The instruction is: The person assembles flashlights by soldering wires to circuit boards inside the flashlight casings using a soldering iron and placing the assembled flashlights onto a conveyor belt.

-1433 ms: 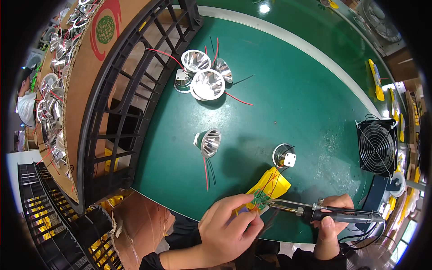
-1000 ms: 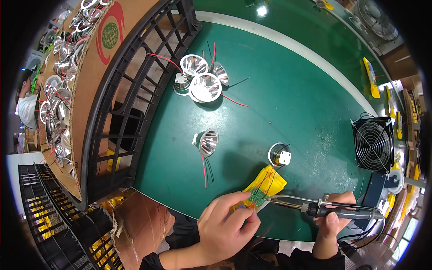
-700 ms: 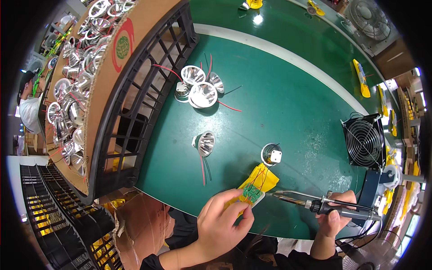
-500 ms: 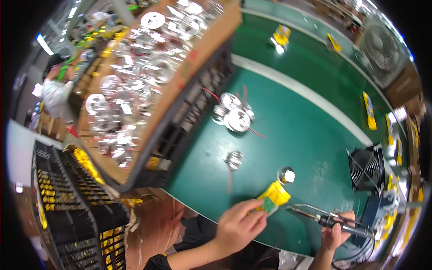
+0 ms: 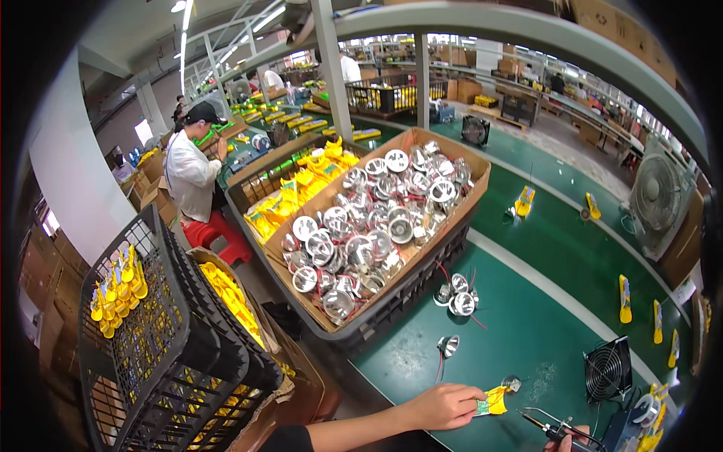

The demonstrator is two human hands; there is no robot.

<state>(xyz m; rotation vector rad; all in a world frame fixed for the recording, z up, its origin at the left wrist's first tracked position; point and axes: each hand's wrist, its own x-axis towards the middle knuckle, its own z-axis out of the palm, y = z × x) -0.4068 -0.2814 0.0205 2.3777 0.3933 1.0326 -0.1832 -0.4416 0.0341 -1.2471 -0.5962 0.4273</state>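
My left hand (image 5: 450,407) pinches the end of a yellow plastic housing (image 5: 495,401) with a small green circuit board (image 5: 480,407) by the fingertips. A round silvery reflector cup (image 5: 512,383) lies at the housing's far end. At the lower edge my right hand (image 5: 572,439), partly cut off, is closed round a soldering iron (image 5: 553,430) with a thin bent metal tube along it. Its tip points left toward the housing, apart from it. A loose reflector with a red wire (image 5: 449,346) lies beyond my left hand.
A carton of shiny reflectors (image 5: 482,188) rests on a black crate left of the green bench (image 5: 407,361). More reflectors (image 5: 461,301) sit near it. A black fan (image 5: 608,371) stands right. Black baskets (image 5: 181,331) hold yellow housings. A co-worker (image 5: 192,162) sits far left.
The view has swung upward, so my hands and the bench appear lower. Both hands keep their hold on the housing and the soldering iron.
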